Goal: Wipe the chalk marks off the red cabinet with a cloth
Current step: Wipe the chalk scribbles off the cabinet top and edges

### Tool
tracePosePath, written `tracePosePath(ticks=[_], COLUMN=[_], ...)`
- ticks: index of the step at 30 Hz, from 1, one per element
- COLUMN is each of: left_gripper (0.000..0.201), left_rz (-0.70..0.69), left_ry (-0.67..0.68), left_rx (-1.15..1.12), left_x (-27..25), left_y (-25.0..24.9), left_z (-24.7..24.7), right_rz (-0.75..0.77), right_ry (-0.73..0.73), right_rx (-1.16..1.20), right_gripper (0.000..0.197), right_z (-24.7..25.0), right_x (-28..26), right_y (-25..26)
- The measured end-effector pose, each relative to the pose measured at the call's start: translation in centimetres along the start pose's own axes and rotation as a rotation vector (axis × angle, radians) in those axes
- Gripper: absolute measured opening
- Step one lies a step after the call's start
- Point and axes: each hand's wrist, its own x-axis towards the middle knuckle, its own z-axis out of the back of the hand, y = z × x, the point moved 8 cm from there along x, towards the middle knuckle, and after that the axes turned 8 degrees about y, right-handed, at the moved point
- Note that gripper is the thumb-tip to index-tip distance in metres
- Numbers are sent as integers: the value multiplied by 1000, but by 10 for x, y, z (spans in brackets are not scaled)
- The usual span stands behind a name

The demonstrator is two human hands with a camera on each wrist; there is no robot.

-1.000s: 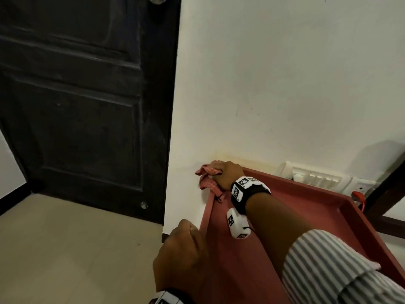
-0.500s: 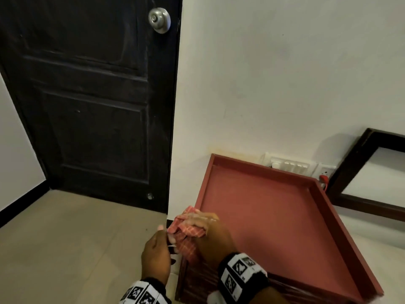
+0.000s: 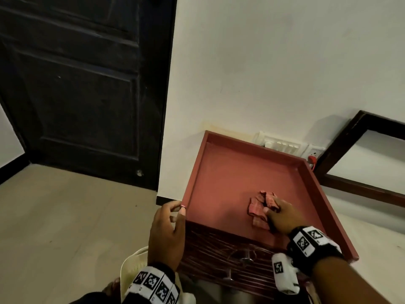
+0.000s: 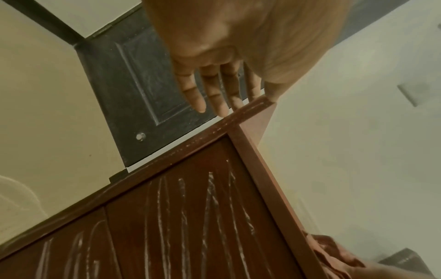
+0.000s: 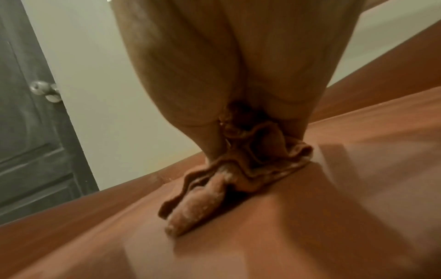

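Note:
The red cabinet (image 3: 232, 172) has a rimmed, tray-like top, and white chalk marks (image 3: 217, 249) streak its dark front panel (image 4: 207, 207). A crumpled red checked cloth (image 3: 258, 208) lies on the top near the front. My right hand (image 3: 270, 207) grips it, and the cloth (image 5: 238, 169) is bunched between the thumb and fingers of that hand (image 5: 250, 132), pressed on the surface. My left hand (image 3: 175, 210) is at the cabinet's front left corner. It holds nothing. In the left wrist view that hand (image 4: 224, 102) has its fingers out, with the thumb touching the corner.
A dark door (image 3: 83, 95) stands to the left and a white wall behind. A switch panel (image 3: 282, 145) and a red plug (image 3: 311, 160) sit behind the cabinet. A dark frame (image 3: 350, 150) leans at the right. A cream object (image 3: 131, 266) lies on the floor below my left hand.
The right hand brought the cloth from the top's far left corner to the front left corner, then to the middle front. The left hand let go of the cloth.

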Motion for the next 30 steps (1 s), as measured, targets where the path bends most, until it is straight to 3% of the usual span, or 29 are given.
tracePosePath(ticks=[3,8,13,17,20,23,27,30], left_gripper=[28,51,36,40,34,27,24,16], left_rz=[15,-40,-114,-181,-177,-145,-97,-59], left_ry=[13,-15,-64,-91,-95,-93,-73,-22], left_rx=[6,-17,-31,-14,-26,-39,-33,-39], left_x=[11,14,15,19,18,19,20,18], left_y=[11,15,18,21,21,22,22,16], left_z=[-2,-5,-4,-2,-1,1,5,10], right_rz=[-10,-54,80,121,174,242,304,447], right_ry=[116,101,84,134,139,137,206,139], right_rx=[-34,-162,-336,-405,-409,-391,-266,-309], right_gripper=[36,49,50,63,69,61,53,42], right_z=[-5,8,3,-9,-20,-38,-70,-76], right_x=[44,128,189,207,190,148,73,-4], right_y=[14,64,138,166,173,180,169,165])
